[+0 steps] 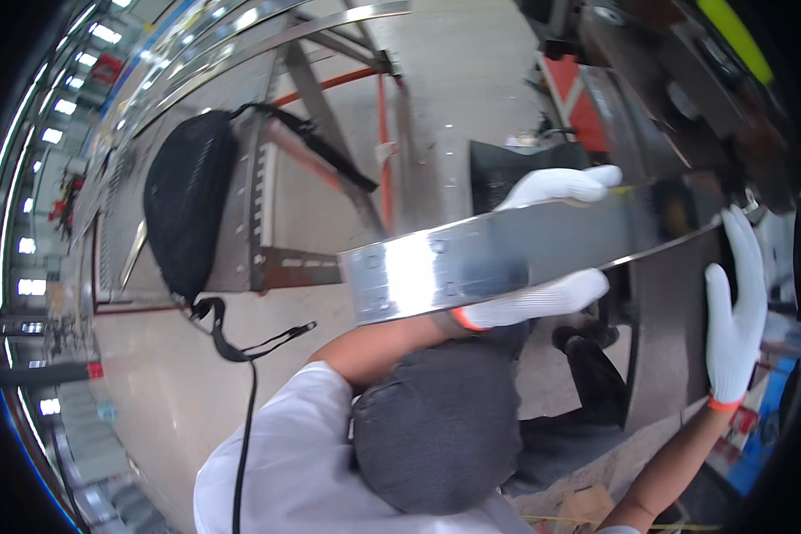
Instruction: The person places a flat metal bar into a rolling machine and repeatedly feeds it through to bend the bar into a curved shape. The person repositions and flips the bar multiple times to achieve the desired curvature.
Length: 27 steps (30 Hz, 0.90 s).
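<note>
A long, shiny flat metal strip (543, 245) slants across the middle, its right end reaching up to a dark machine (685, 98). My left hand (534, 301), in a white knit glove with an orange cuff, grips the strip from beneath. White glove shows along both long edges; the strip hides the rest of that hand. My right hand (737, 311), gloved the same way, is open with straight fingers and the thumb apart. Its fingertips are at the strip's right end, by the machine; whether they touch it I cannot tell.
At the left, a black bag (191, 200) with straps lies on a metal bench (254, 214). Long metal strips (329, 31) lie at the top left. A rounded dark grey cloth-covered shape (436, 423) sits below the strip. A yellow-green bar (734, 40) runs along the machine's top right.
</note>
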### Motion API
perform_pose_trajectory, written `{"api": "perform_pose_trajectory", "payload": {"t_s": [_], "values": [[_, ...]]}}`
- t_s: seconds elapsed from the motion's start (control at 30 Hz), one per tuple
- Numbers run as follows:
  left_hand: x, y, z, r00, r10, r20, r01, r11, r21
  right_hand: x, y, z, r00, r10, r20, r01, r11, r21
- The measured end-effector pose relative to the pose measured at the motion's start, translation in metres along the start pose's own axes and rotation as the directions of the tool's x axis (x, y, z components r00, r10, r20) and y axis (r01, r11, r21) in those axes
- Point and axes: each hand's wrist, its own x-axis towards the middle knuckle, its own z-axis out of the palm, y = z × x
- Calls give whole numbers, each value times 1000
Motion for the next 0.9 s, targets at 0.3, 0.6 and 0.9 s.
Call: {"api": "perform_pose_trajectory", "payload": {"t_s": [0.3,0.6,0.9], "values": [[-1,3,-17,968,-26,-249,14,999,-49,8,-25,2,969,17,-246,48,965,256],[3,13,-32,957,-119,-264,96,990,-101,-19,-26,-4,962,3,-272,74,959,273],[11,25,-52,944,-192,-269,110,950,-292,-62,-18,-12,928,170,-332,-19,911,411]]}}
